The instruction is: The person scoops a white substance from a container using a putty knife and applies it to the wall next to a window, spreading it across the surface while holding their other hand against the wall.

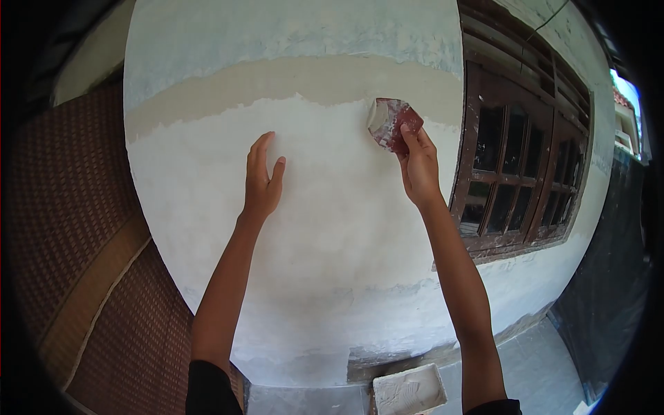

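Note:
My right hand (419, 166) grips a dark red sheet (407, 116), probably sandpaper or a flat scraper by its look, smeared with white paste and carrying a pale lump at its left edge. It is held up in front of the wall (325, 207), whose middle is coated white. Above that coat runs a beige band (277, 79) with a ragged lower edge. To the left, my left hand (263, 178) is raised before the white area, fingers and thumb apart, with nothing in it.
A rectangular tray (377, 391) of whitish paste sits on the grey tiled floor (546, 360) at the wall's foot. A brown wooden window (526, 159) is set in the wall at right. Woven brown panels (76, 180) stand along the left, and dark sheeting (602, 277) hangs far right.

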Motion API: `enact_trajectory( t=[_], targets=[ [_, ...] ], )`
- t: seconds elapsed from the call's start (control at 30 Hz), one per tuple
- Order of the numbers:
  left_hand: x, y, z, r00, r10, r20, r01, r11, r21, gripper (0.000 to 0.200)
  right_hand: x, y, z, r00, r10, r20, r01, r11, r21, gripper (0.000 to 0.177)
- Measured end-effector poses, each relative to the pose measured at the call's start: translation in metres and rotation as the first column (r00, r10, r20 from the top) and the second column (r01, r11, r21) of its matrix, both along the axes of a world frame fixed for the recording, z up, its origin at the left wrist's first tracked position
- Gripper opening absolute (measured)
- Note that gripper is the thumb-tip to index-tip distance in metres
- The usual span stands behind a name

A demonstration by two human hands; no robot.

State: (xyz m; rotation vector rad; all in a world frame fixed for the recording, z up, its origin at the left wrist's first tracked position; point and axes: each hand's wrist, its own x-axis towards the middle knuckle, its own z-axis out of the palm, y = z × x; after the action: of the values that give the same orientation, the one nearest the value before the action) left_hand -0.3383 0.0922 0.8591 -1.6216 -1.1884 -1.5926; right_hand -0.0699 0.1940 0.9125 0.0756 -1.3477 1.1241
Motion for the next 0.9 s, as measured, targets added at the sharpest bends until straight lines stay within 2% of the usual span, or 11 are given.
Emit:
enact_trajectory(
  t=[0.03, 0.07, 0.1, 0.13, 0.2, 0.27, 0.3, 0.33, 0.43, 0.63, 0.9],
  targets=[
    [-0.005, 0.004, 0.004, 1.000, 0.002, -0.001, -0.002, 1.000, 0.006, 0.048, -0.007, 0.004, 0.004, 0.993, -0.120, -0.011, 0.120, 0.989, 0.084, 0.033],
    [-0.010, 0.008, 0.007, 0.998, 0.047, -0.039, -0.045, 0.998, 0.034, 0.049, -0.007, 0.006, 0.006, 0.993, -0.119, -0.013, 0.120, 0.989, 0.088, 0.033],
    [-0.013, 0.011, 0.007, 0.993, 0.091, -0.074, -0.086, 0.994, 0.060, 0.051, -0.007, 0.004, 0.007, 0.921, -0.386, 0.051, 0.360, 0.895, 0.265, 0.033],
    [-0.017, 0.014, 0.008, 0.993, 0.088, -0.074, -0.083, 0.994, 0.066, 0.051, -0.006, 0.000, 0.009, 0.774, -0.630, 0.061, 0.544, 0.712, 0.445, 0.033],
    [-0.025, 0.017, 0.012, 0.957, 0.220, -0.188, -0.198, 0.972, 0.129, 0.055, -0.011, 0.001, 0.012, 0.733, -0.679, 0.041, 0.560, 0.636, 0.531, 0.035],
    [-0.030, 0.020, 0.012, 0.944, 0.261, -0.204, -0.235, 0.962, 0.141, 0.057, -0.021, 0.014, 0.011, 0.573, -0.772, -0.274, 0.650, 0.225, 0.726, 0.044],
    [-0.032, 0.023, 0.011, 0.929, 0.300, -0.215, -0.273, 0.951, 0.148, 0.059, -0.024, 0.018, 0.009, 0.549, -0.779, -0.302, 0.632, 0.151, 0.760, 0.053],
    [-0.036, 0.026, 0.009, 0.931, 0.293, -0.216, -0.264, 0.952, 0.152, 0.059, -0.028, 0.022, 0.007, 0.542, -0.783, -0.305, 0.635, 0.143, 0.759, 0.053],
    [-0.046, 0.035, 0.005, 0.895, 0.362, -0.261, -0.326, 0.930, 0.172, 0.060, -0.035, 0.029, 0.005, 0.422, -0.822, -0.383, 0.600, -0.064, 0.798, 0.058],
    [-0.051, 0.041, 0.001, 0.866, 0.416, -0.277, -0.373, 0.907, 0.194, 0.060, -0.047, 0.043, 0.004, 0.295, -0.857, -0.423, 0.590, -0.185, 0.786, 0.056],
    [-0.051, 0.039, 0.001, 0.858, 0.429, -0.281, -0.385, 0.901, 0.201, 0.058, -0.062, 0.049, 0.007, 0.256, -0.853, -0.454, 0.627, -0.211, 0.750, 0.056]
  ],
)
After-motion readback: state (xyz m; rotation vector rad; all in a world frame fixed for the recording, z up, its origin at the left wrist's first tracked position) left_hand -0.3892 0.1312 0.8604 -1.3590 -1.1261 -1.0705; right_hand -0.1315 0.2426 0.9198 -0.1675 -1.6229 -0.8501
